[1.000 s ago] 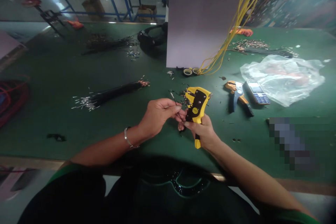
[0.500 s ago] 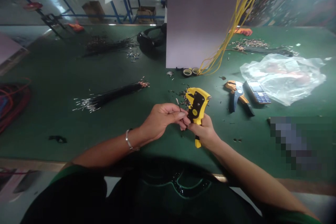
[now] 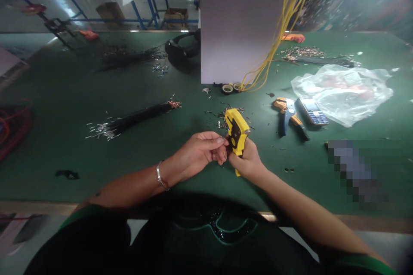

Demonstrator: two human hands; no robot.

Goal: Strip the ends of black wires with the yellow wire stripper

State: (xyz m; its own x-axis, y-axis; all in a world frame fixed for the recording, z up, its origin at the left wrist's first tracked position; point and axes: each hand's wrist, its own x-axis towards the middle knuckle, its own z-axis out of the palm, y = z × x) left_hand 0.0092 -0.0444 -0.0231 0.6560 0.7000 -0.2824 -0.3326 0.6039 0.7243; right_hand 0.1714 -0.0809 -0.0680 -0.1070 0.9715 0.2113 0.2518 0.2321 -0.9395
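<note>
My right hand (image 3: 245, 158) is closed around the handles of a yellow and black wire stripper (image 3: 237, 128), held upright above the table. My left hand (image 3: 206, 148) is closed in a pinch close beside the tool. A short black wire is between its thumb and fingertips, mostly hidden now. Behind the stripper lies a loose heap of small dark wire offcuts (image 3: 222, 116). To the left rests a bundle of black wires (image 3: 142, 119) with silvery tips at one end and bare copper at the other.
A blue and orange wire stripper (image 3: 288, 114), a keypad phone (image 3: 312, 111) and a clear plastic bag (image 3: 350, 94) lie on the right. Yellow wires (image 3: 269, 62) hang by a pale upright panel (image 3: 238, 25), near tape rolls (image 3: 227, 89). Red cable (image 3: 14, 126) sits far left.
The wire's white tip, which stood up from my left fingers, no longer shows there. My left fingertips have drawn slightly back from the stripper, which has turned a little. The whole view shifted slightly.
</note>
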